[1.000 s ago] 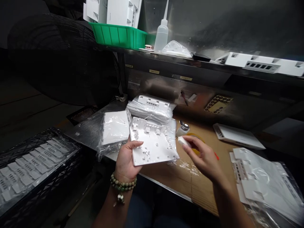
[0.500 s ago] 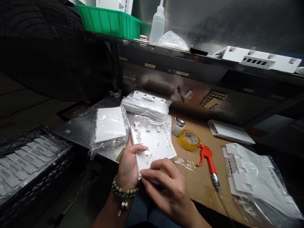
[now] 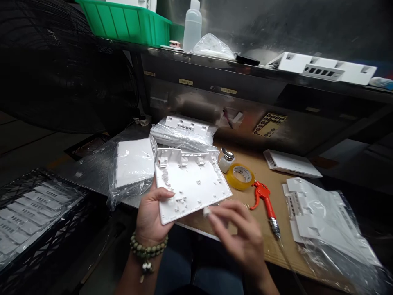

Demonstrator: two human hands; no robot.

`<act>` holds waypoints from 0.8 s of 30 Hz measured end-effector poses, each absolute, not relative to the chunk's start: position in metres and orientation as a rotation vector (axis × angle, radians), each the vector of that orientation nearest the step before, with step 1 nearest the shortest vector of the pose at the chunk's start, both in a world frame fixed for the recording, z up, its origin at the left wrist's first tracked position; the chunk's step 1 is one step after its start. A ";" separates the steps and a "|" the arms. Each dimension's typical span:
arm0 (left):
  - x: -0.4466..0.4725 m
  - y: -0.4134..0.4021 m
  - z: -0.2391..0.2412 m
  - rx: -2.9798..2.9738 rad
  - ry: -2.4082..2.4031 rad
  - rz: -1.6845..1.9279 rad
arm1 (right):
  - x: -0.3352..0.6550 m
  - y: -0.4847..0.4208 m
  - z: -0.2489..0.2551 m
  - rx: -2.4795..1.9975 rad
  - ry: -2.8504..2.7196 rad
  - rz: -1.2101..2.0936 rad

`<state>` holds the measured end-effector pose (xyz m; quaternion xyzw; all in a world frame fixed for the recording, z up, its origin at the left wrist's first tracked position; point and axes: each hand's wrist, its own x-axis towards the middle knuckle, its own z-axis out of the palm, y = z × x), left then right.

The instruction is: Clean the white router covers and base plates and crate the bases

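My left hand [image 3: 151, 216] grips a flat white plastic housing panel [image 3: 190, 184] by its near left corner, inner side up, showing small clips and ribs. My right hand [image 3: 242, 237], blurred by motion, hovers just right of the panel's near edge and pinches a small white pad [image 3: 206, 211] between fingertips. A beaded bracelet [image 3: 146, 252] sits on my left wrist. Bagged white panels [image 3: 132, 164] lie on the bench just beyond my left hand.
On the cardboard-covered bench [image 3: 260, 246] lie a yellow tape roll [image 3: 242, 175], a red air blow gun [image 3: 264, 199], a small dispenser bottle [image 3: 226, 160] and bagged white parts [image 3: 322, 217]. A black crate [image 3: 37, 213] of parts stands at left. A green bin [image 3: 123, 22] sits on the shelf.
My right hand came from the dispenser bottle to the panel's near edge with the white pad, then drew off slightly rightward. The panel tilted flatter in my left hand.
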<state>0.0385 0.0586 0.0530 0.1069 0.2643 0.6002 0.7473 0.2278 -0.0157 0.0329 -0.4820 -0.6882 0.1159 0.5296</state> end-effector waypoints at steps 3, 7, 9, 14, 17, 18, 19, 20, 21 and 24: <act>0.011 0.065 0.037 0.221 0.464 1.247 | 0.269 -0.015 0.022 -1.338 -1.350 0.062; -0.007 0.064 0.022 0.268 0.275 1.241 | 0.288 -0.023 0.013 -1.383 -1.359 0.011; -0.010 0.061 0.020 0.261 0.305 1.272 | 0.284 -0.026 0.010 -1.378 -1.454 0.041; -0.019 0.057 0.010 0.192 0.627 1.153 | 0.278 -0.029 0.009 -1.396 -1.496 0.009; -0.021 0.058 0.004 0.300 0.724 1.191 | 0.278 -0.030 0.009 -1.378 -1.517 0.001; -0.021 0.058 0.003 0.314 0.728 1.204 | 0.278 -0.030 0.009 -1.369 -1.524 -0.011; -0.021 0.058 0.002 0.305 0.725 1.206 | 0.278 -0.031 0.009 -1.357 -1.535 -0.027; -0.021 0.059 0.000 0.278 0.714 1.202 | 0.279 -0.031 0.008 -1.346 -1.548 -0.042; -0.022 0.059 -0.001 0.244 0.700 1.191 | 0.280 -0.030 0.007 -1.338 -1.561 -0.056; -0.031 0.060 -0.010 0.228 0.672 1.140 | 0.290 -0.026 0.006 -1.374 -1.557 -0.079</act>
